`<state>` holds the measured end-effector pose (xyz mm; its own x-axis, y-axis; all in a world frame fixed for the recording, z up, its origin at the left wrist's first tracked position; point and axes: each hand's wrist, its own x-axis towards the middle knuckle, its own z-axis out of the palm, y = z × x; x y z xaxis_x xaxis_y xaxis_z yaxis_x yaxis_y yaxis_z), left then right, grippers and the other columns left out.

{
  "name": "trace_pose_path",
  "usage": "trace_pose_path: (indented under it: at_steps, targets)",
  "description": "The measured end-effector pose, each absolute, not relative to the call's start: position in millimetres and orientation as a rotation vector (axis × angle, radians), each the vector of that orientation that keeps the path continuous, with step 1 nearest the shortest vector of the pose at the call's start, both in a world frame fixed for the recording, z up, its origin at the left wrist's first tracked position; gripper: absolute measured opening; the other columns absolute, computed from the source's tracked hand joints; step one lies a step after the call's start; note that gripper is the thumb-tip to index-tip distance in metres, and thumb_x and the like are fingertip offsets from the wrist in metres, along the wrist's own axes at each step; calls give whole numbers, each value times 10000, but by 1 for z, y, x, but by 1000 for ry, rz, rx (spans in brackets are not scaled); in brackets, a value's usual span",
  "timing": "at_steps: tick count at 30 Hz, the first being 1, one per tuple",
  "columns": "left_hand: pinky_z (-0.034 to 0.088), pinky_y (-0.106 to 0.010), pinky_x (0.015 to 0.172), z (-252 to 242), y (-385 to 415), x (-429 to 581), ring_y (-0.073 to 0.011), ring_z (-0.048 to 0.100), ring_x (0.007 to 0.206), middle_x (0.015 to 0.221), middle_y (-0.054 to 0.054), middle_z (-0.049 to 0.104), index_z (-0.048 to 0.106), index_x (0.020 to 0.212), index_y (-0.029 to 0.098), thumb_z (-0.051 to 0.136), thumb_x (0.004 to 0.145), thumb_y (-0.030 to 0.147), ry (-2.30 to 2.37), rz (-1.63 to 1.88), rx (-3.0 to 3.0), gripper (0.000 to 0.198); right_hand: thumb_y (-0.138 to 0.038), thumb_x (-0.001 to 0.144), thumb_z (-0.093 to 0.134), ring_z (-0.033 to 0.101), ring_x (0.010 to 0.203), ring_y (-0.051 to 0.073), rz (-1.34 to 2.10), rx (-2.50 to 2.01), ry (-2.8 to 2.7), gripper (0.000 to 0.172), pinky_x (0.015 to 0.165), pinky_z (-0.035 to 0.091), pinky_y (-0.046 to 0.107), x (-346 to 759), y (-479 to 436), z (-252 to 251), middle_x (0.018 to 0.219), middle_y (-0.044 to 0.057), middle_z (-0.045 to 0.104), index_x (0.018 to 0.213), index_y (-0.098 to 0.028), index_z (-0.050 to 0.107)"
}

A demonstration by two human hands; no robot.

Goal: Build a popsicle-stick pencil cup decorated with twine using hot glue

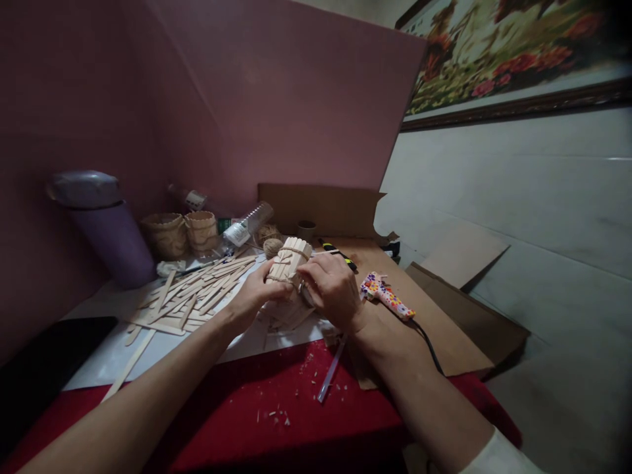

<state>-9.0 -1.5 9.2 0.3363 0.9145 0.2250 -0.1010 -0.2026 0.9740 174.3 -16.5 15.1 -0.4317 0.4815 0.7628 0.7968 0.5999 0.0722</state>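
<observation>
A small cup covered in upright wooden craft sticks, bound with twine, is tilted in front of me over the table. My left hand is closed around its left side and underside. Against the cup's right side, my right hand is closed with its fingers bent together. What those fingertips pinch is hidden from me. A thin pale stick shows just above the right knuckles; whether the hand holds it I cannot tell. Behind the cup sits a ball of twine.
Loose craft sticks are heaped at left, near a purple tumbler and two decorated cups. A plastic bottle lies behind. On cardboard at right rests a flowered glue gun with its cord; a glue stick lies nearer.
</observation>
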Motion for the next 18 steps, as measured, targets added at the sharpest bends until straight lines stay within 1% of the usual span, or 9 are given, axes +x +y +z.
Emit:
trace_pose_path:
  at_steps: [3, 6, 8, 10, 14, 18]
  targets:
    - [432, -268, 620, 16, -6, -7, -176, 535, 732, 835, -25, 632, 659, 995, 163, 707, 612, 228, 817, 1115, 1471, 391, -211, 990, 439, 561, 924, 258, -639, -994, -2168, 236, 845, 421, 407, 178, -14, 17, 927, 104, 675, 928, -188, 666]
    - [451, -280, 666, 20, -9, -6, -192, 552, 790, 886, -27, 653, 653, 1037, 158, 711, 581, 224, 843, 1096, 1491, 464, -176, 969, 453, 541, 885, 255, -736, -965, -2235, 202, 832, 416, 399, 181, -9, 17, 906, 108, 664, 897, -176, 642]
    - [458, -284, 705, 20, -9, -7, -197, 560, 837, 931, -27, 663, 645, 1077, 154, 715, 579, 225, 844, 1080, 1515, 508, -159, 946, 469, 527, 863, 257, -798, -929, -2250, 166, 816, 418, 396, 182, -6, 15, 878, 113, 649, 884, -163, 624]
    - [453, -282, 715, 17, -7, -8, -190, 559, 842, 939, -23, 660, 636, 1105, 151, 716, 599, 241, 835, 1061, 1531, 520, -151, 932, 467, 515, 840, 257, -825, -909, -2233, 147, 796, 422, 392, 182, -5, 14, 851, 115, 630, 878, -157, 604]
    - [434, -278, 667, 10, -3, -10, -181, 554, 807, 913, -26, 640, 618, 1099, 147, 703, 668, 295, 821, 1014, 1518, 463, -165, 942, 430, 508, 790, 241, -710, -926, -2085, 131, 741, 437, 374, 182, -6, 14, 833, 99, 598, 887, -177, 548]
    - [459, -292, 669, 9, -2, -10, -193, 575, 827, 954, -47, 638, 594, 1115, 149, 693, 685, 297, 813, 992, 1468, 465, -197, 974, 427, 539, 792, 216, -511, -915, -1818, 91, 724, 457, 355, 184, -9, 17, 855, 75, 581, 918, -196, 499]
